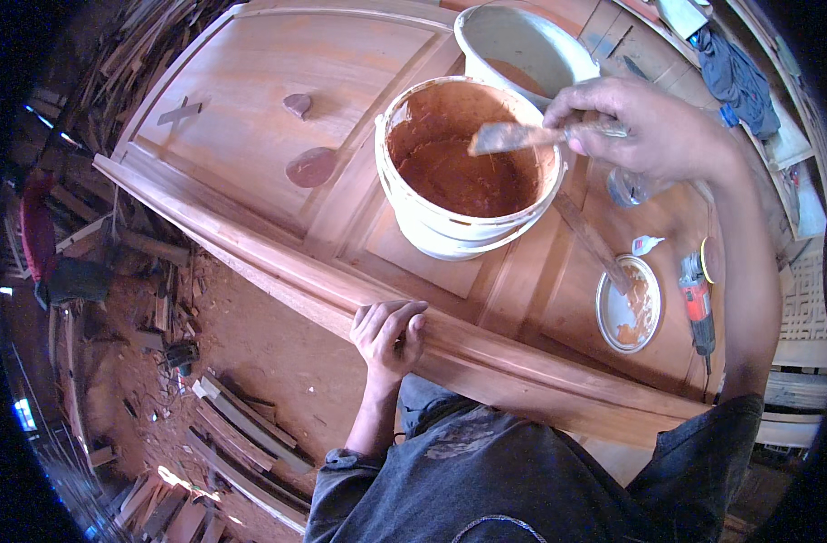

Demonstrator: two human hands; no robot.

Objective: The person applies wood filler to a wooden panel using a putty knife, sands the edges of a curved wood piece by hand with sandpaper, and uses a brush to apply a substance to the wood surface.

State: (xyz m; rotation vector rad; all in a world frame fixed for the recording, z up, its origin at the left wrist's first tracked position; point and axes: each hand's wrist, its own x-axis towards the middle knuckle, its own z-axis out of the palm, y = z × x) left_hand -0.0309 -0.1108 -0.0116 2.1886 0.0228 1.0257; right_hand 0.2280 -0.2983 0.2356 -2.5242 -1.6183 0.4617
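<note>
My right hand (626, 127) is closed round the handle of a putty knife (511, 138). Its flat blade, smeared with reddish brown, is over the mouth of a white bucket (450, 237). Inside that bucket lies a thick reddish-brown paste (463, 176), coating the walls too. The bucket stands on a large panelled wooden door (251, 195) lying flat. At the door's near edge my left hand (388, 337) has its fingers curled over the moulding. Behind the first bucket stands a second white bucket (527, 45) with some brown stuff in it.
To the right lie a paste-smeared white lid (603, 317) with a wooden stick (587, 237) across its rim, a small white bottle (647, 244) and an orange angle grinder (698, 308). Sanding pieces (311, 167) lie at left. Timber strips (242, 434) cover part of the floor.
</note>
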